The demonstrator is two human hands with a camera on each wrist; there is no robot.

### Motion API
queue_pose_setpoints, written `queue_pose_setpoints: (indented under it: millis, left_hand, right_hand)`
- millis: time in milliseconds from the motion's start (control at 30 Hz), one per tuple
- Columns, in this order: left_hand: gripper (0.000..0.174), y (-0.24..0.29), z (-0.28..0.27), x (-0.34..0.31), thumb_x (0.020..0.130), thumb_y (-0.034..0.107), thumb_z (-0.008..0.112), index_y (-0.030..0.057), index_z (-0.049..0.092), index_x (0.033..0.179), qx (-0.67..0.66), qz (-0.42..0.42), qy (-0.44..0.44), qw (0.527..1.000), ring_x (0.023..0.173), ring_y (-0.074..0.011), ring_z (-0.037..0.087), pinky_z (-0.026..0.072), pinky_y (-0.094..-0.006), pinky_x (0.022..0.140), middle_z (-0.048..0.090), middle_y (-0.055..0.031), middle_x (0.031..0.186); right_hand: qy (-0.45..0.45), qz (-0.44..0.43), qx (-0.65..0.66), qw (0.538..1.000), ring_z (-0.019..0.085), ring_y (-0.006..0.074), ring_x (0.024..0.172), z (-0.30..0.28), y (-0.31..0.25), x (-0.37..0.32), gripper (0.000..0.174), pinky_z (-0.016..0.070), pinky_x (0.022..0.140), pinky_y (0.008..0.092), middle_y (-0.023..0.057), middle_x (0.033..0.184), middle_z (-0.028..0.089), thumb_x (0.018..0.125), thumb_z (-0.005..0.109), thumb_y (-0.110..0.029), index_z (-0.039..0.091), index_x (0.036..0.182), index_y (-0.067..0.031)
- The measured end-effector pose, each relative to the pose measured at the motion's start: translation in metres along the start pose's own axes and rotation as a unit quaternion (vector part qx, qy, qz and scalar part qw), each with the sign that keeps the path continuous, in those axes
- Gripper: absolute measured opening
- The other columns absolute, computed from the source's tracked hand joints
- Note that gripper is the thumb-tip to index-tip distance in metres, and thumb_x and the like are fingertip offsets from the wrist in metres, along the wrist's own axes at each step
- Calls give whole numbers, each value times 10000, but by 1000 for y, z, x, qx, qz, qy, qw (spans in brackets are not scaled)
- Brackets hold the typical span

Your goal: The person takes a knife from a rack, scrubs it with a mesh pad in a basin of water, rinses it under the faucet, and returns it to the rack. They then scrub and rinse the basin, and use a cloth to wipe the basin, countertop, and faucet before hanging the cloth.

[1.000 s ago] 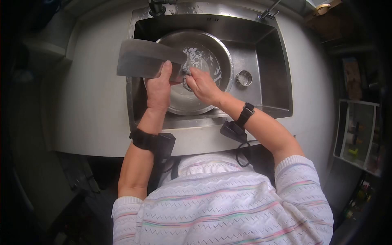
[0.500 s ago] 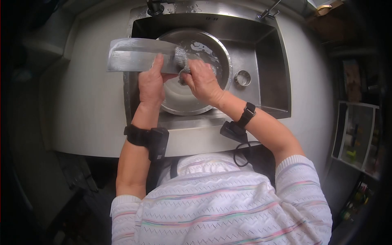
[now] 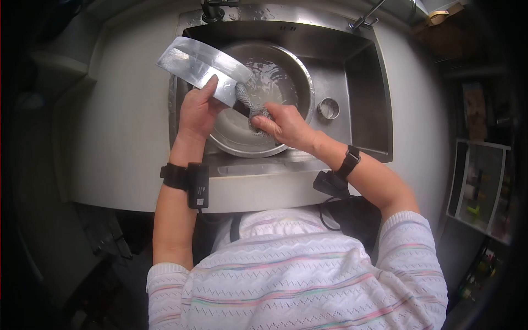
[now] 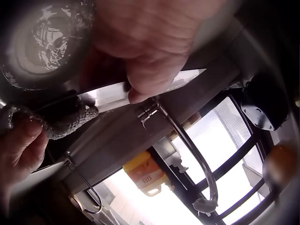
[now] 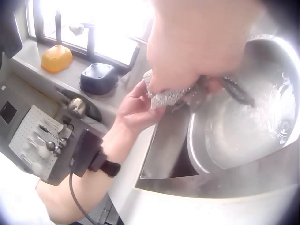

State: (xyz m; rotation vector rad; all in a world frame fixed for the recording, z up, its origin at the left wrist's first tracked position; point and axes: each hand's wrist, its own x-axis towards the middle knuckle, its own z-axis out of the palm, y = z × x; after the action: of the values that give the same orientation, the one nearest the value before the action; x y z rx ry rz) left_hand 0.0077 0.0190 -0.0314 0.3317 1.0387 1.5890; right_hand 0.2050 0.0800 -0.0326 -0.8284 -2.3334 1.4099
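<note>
A broad-bladed cleaver (image 3: pixel 201 58), wet and shiny, is held slantwise over the metal basin (image 3: pixel 312 91). My left hand (image 3: pixel 197 110) grips its blade, the thumb lying on the upper face and the fingers underneath. A grey mesh scrubbing cloth (image 3: pixel 243 94) is wrapped about the handle end, just off the blade. My right hand (image 3: pixel 291 127) pinches this cloth between thumb and fingers. Most of the handle is hidden by cloth and hand. The right wrist view shows the cloth (image 5: pixel 168 98) bunched beneath the right hand (image 5: pixel 197 47).
The basin holds water and stands in a steel sink (image 3: pixel 368 93). A round drain strainer (image 3: pixel 328 108) sits to its right. A dark faucet (image 3: pixel 212 10) is at the back rim. White counter (image 3: pixel 121 137) surrounds the sink. A yellow container (image 4: pixel 146 173) stands by the window.
The cleaver has tilted, its far blade end swinging up and away while the handle end dropped toward me. My right hand has slid down and right with the cloth. The left hand keeps its grip.
</note>
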Motion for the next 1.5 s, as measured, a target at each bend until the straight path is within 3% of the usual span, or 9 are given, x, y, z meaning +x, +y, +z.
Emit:
queue_pose_setpoints:
  millis: [233, 500, 700, 800, 900, 1000, 1167, 1333, 1500]
  left_hand:
    - [261, -13, 33, -10, 896, 219, 530, 34, 548, 1079, 6, -134, -39, 990, 890, -155, 593, 501, -324, 778, 601, -48, 986]
    - [108, 1, 30, -17, 844, 101, 546, 14, 506, 893, 132, -130, 20, 983, 618, -185, 610, 528, -317, 588, 593, -78, 722]
    - [76, -3, 22, -34, 837, 94, 554, 50, 494, 824, 76, -206, -39, 975, 417, -96, 454, 427, -265, 427, 444, 7, 566]
    - [74, -6, 27, -38, 844, 91, 542, 56, 483, 818, 71, -217, -65, 971, 396, -78, 421, 392, -256, 392, 422, 19, 552]
    - [79, 0, 31, -48, 853, 87, 526, 52, 474, 805, 45, -241, -92, 965, 384, -62, 399, 378, -248, 366, 392, 29, 534]
    - [73, 2, 33, -53, 833, 78, 521, 62, 474, 779, 52, -272, -122, 953, 400, -70, 408, 377, -251, 380, 406, 20, 537]
    - [69, -1, 22, -47, 853, 71, 504, 50, 477, 793, 97, -245, -101, 959, 373, -62, 394, 383, -241, 356, 387, 30, 523]
    - [101, -1, 24, -55, 812, 74, 551, 73, 472, 750, 134, -272, -96, 948, 362, -62, 397, 379, -242, 349, 407, 31, 515]
    - [75, -12, 21, -51, 795, 75, 537, 60, 484, 744, 257, -251, -103, 927, 359, -51, 396, 362, -229, 346, 425, 31, 527]
  right_hand:
    - [109, 73, 37, 991, 546, 383, 583, 5, -13, 12, 340, 429, 548, 406, 202, 629, 557, 887, 521, -308, 552, 753, 3]
    - [90, 91, -92, 987, 578, 388, 698, -43, 19, 16, 177, 443, 622, 423, 222, 697, 578, 861, 512, -160, 561, 892, 7]
    - [116, -75, -68, 988, 559, 338, 938, -45, -19, 43, 327, 460, 766, 353, 186, 1133, 523, 818, 538, -90, 490, 1137, -36]
    - [16, -163, -128, 978, 479, 302, 1121, -17, -31, 53, 347, 398, 916, 388, 151, 1230, 474, 864, 517, -120, 477, 1206, -79]
    - [17, -210, -243, 947, 232, 261, 1324, -6, -3, 72, 363, 173, 1058, 496, 64, 1351, 396, 896, 461, -224, 463, 1239, -104]
    - [23, -117, -249, 961, 181, 274, 1343, -29, 16, 98, 414, 155, 1065, 505, 88, 1393, 338, 923, 406, -269, 403, 1301, -101]
    - [-78, -182, -194, 961, 153, 305, 1348, 11, -15, 46, 407, 128, 1080, 486, 122, 1406, 295, 933, 395, -229, 378, 1318, -96]
    - [-10, -122, -220, 968, 165, 281, 1349, -8, 31, 88, 387, 161, 1069, 489, 99, 1400, 322, 933, 401, -211, 399, 1306, -110]
    - [165, -2, -86, 983, 562, 323, 992, -38, 39, 107, 277, 444, 860, 346, 169, 1065, 595, 864, 494, -215, 598, 1046, -34]
